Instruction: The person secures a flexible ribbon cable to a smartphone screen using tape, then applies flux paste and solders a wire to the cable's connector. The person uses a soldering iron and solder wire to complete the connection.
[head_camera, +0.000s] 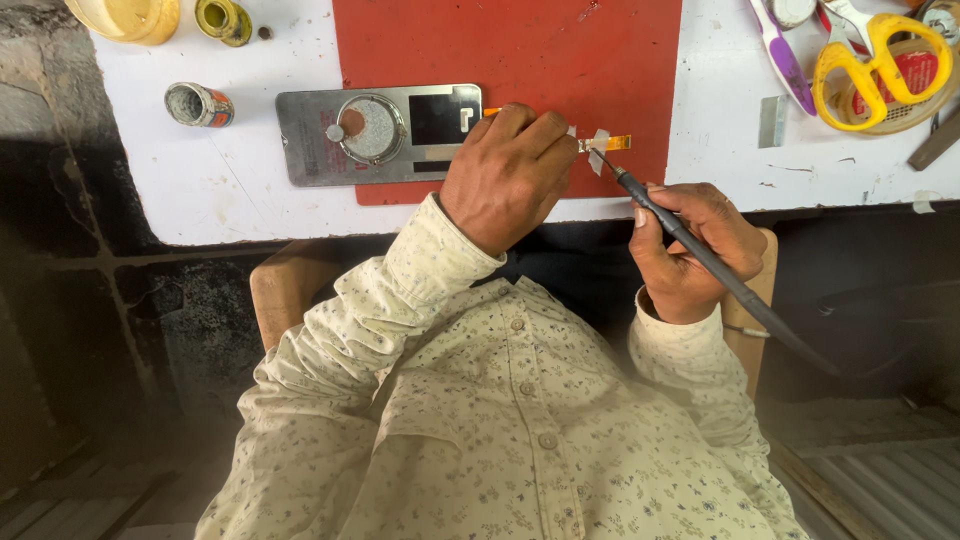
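My left hand (510, 172) rests on the red mat (520, 50) and pinches a thin orange flex strip (616, 143) with a small white tab on it. My right hand (692, 250) grips a dark soldering iron (700, 250) like a pen. Its tip touches the strip near the white tab. A grey metal plate (305, 140) with a round disc and a black square lies on the mat just left of my left hand.
On the white table (200, 200): a small open tin (198, 104) at left, a yellow jar (130, 15) and a small yellow pot (224, 20) at top left, yellow-handled scissors (880, 60), a purple tool (782, 55) and a small metal piece (772, 121) at right.
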